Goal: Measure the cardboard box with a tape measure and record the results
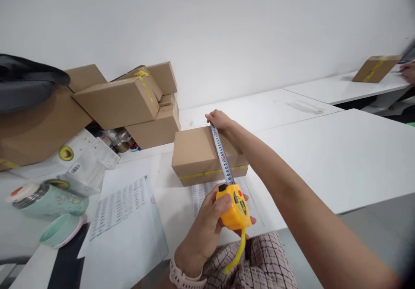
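Note:
My left hand [207,220] is wrapped round a yellow tape measure [234,209], its thumb on the case near the black button. A yellow wrist strap dangles from the case. The marked metal blade [222,155] runs out across the top of a closed cardboard box [196,153]. At the box's far edge, the fingers of my right hand [218,119] close on the far end of the blade. Yellow tape runs along the box's near side. Partly under the box lies a printed sheet [201,198].
Cardboard boxes [119,103] are stacked at the left, near a mint thermos [48,200], a mint cup [61,230] and white avocado-printed packaging [81,159]. Printed papers [126,220] lie on the white desk [311,155]. Far right, another person's hand [407,71] is beside a taped box [376,68].

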`<state>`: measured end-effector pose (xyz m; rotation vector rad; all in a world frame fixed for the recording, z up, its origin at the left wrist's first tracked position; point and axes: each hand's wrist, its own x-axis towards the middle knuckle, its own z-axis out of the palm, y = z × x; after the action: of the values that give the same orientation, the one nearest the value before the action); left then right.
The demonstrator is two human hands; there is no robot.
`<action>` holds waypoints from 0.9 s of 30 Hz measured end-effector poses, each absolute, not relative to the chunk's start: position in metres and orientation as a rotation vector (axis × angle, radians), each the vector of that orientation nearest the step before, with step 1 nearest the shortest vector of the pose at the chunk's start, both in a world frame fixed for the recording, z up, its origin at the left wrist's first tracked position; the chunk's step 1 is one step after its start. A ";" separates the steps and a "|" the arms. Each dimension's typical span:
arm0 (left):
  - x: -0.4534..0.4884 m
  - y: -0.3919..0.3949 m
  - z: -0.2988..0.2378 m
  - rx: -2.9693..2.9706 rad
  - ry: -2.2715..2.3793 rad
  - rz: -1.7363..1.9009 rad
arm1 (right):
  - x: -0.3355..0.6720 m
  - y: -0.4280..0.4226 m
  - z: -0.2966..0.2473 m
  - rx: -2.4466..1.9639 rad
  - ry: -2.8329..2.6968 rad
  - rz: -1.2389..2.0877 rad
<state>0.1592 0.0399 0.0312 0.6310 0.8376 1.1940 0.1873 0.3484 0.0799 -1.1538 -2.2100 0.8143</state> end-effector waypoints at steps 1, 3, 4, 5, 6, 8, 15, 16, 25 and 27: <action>0.157 0.041 0.030 0.623 0.855 1.201 | 0.190 0.349 0.075 -1.160 -2.194 0.822; 0.156 0.040 0.025 0.603 0.854 1.205 | 0.197 0.349 0.067 -1.178 -2.199 0.849; 0.156 0.038 0.022 0.599 0.839 1.205 | 0.200 0.350 0.065 -1.197 -2.225 0.864; 0.157 0.035 0.019 0.596 0.824 1.201 | 0.202 0.352 0.063 -1.218 -2.256 0.881; 0.158 0.033 0.018 0.592 0.810 1.197 | 0.202 0.354 0.063 -1.239 -2.293 0.897; 0.161 0.030 0.017 0.581 0.793 1.194 | 0.199 0.359 0.063 -1.295 -2.365 0.894; 0.160 0.027 0.027 0.555 0.860 1.212 | 0.193 0.357 0.064 -1.270 -2.315 0.799; 0.155 0.024 0.028 0.570 0.888 1.222 | 0.201 0.355 0.067 -1.211 -2.233 0.829; 0.069 0.014 0.010 0.868 1.570 1.871 | 0.340 0.293 0.040 -1.170 -1.682 0.820; 0.057 0.025 0.004 0.847 1.567 1.819 | 0.349 0.268 0.024 -1.210 -1.777 0.922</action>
<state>0.0567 0.0250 0.0036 0.8475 1.5670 1.8194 0.3486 0.2682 0.0236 -1.2104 -1.7771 0.9222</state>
